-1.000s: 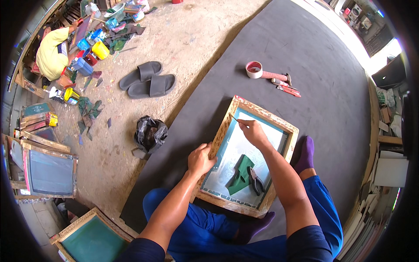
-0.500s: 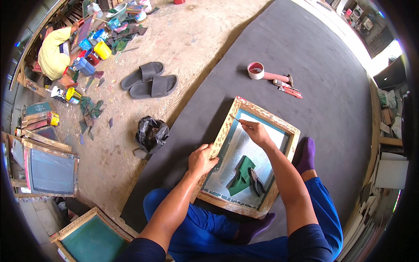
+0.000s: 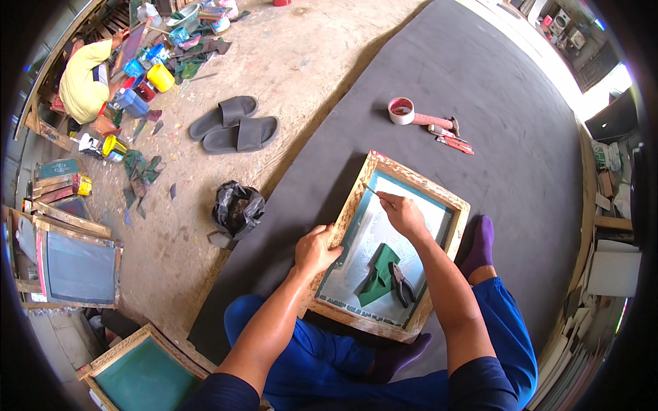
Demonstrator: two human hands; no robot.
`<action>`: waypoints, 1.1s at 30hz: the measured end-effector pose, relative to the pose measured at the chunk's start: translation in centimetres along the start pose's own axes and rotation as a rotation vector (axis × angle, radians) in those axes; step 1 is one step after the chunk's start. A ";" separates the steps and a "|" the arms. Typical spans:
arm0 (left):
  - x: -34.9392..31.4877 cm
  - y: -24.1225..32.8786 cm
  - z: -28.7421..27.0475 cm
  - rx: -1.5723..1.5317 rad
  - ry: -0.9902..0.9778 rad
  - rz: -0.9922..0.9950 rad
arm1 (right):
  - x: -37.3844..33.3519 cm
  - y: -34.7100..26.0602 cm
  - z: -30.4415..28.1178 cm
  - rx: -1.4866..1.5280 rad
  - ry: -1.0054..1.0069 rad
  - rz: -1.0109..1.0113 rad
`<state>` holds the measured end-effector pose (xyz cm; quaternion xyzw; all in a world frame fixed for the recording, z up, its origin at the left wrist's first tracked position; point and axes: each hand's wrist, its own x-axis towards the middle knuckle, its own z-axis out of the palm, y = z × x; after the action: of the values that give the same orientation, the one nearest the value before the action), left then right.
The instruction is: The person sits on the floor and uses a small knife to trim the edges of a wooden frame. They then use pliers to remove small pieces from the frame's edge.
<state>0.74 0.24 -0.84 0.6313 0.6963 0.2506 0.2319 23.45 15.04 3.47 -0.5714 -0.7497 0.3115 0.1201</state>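
A wooden screen frame (image 3: 419,177) with teal-edged, pale mesh (image 3: 361,240) lies tilted on the dark mat by my legs. My left hand (image 3: 317,251) is closed around its left rail, thumb on top. Over the upper left of the mesh, my right hand (image 3: 403,214) pinches a thin stick-like tool (image 3: 371,190), its tip near the inner edge of the left rail. The fingers hide the tool's other end, so I cannot tell its exact kind. On the lower mesh rest a folded green cloth (image 3: 377,279) and dark-handled pliers (image 3: 402,283), the pliers touching the cloth.
Beyond the frame lie a tape roll (image 3: 401,111), a hammer (image 3: 439,122) and a red cutter (image 3: 455,144). Left of the mat are a black plastic bag (image 3: 238,209) and slippers (image 3: 240,126). More screen frames (image 3: 81,268) lean at left. A person in yellow (image 3: 83,82) crouches among paint containers.
My right hand and the thin tool have shifted very slightly down along the left rail. My left hand keeps its grip on the frame.
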 end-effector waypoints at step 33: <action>0.1 0.2 -0.4 -0.040 -0.030 -0.022 | -1.0 0.0 0.9 0.112 0.001 0.053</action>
<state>0.68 0.37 -0.43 0.6225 0.6947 0.2524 0.2575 23.32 13.80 2.98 -0.5835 -0.7157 0.3557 0.1440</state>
